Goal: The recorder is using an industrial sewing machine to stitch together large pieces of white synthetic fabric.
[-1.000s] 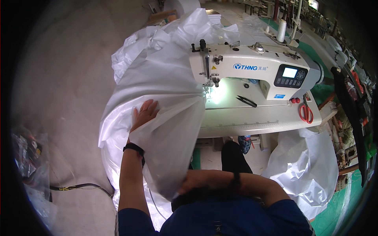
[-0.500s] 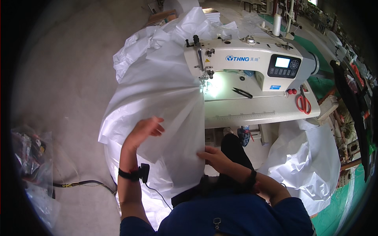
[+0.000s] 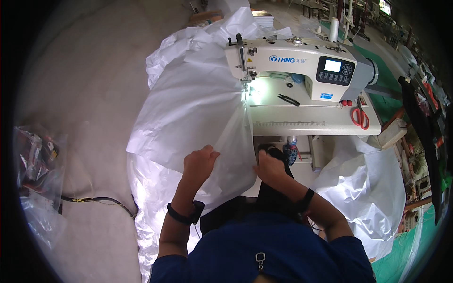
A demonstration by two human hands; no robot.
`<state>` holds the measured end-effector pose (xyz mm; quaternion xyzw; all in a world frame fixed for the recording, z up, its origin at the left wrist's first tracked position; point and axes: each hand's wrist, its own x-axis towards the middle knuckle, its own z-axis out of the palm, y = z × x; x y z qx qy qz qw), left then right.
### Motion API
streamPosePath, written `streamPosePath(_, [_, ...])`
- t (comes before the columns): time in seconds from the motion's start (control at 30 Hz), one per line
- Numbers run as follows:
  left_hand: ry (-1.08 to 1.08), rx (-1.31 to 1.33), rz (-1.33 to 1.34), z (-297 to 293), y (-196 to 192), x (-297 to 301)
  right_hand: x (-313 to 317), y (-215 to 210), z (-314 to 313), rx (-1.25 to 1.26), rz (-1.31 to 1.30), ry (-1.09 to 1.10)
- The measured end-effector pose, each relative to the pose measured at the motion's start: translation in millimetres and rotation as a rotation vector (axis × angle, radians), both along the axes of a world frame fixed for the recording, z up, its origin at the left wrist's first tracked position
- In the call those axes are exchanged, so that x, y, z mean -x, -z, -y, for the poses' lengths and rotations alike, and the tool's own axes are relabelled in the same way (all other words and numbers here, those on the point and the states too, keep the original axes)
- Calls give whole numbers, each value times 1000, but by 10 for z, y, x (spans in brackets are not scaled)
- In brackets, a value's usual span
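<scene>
Below the sewing machine (image 3: 302, 70), left hand (image 3: 200, 162) gripping white sheet (image 3: 193, 113), right hand (image 3: 269, 167) pinching its edge, red scissors (image 3: 360, 117) on bench (image 3: 316, 125)

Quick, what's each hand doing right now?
Left hand: fingers curled, gripping the white sheet.
Right hand: closed on the same sheet's lower edge, by the sewing table.
</scene>
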<state>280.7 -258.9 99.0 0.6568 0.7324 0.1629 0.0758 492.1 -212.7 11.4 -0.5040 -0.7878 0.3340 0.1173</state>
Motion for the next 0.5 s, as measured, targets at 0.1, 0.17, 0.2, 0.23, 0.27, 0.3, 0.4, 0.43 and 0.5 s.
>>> streamPosePath(0.1, [46, 3, 14, 16, -14, 39, 181, -304, -12, -443, -130, 149])
streamPosePath(0.17, [74, -138, 131, 2, 55, 75, 358, -394, -60, -432, -406, 53])
streamPosePath(0.2, [76, -140, 129, -10, 67, 86, 437, -498, -88, -435, -408, 55])
streamPosePath(0.23, [75, -159, 155, -19, 69, 99, 510, -646, -102, 14, -415, 81])
streamPosePath(0.27, [73, -177, 182, -20, 65, 109, 569, -728, -99, 463, -406, 103])
streamPosePath(0.3, [77, -181, 179, -29, 46, 102, 626, -666, -109, 459, -409, 105])
streamPosePath(0.4, [50, -155, 235, -35, -3, 87, 739, -341, -102, 679, -835, 165])
streamPosePath(0.43, [55, -138, 243, -38, -9, 109, 753, -279, -72, 773, -964, 163])
streamPosePath(0.5, [60, -120, 253, -47, -21, 158, 753, -217, -29, 868, -1091, 161])
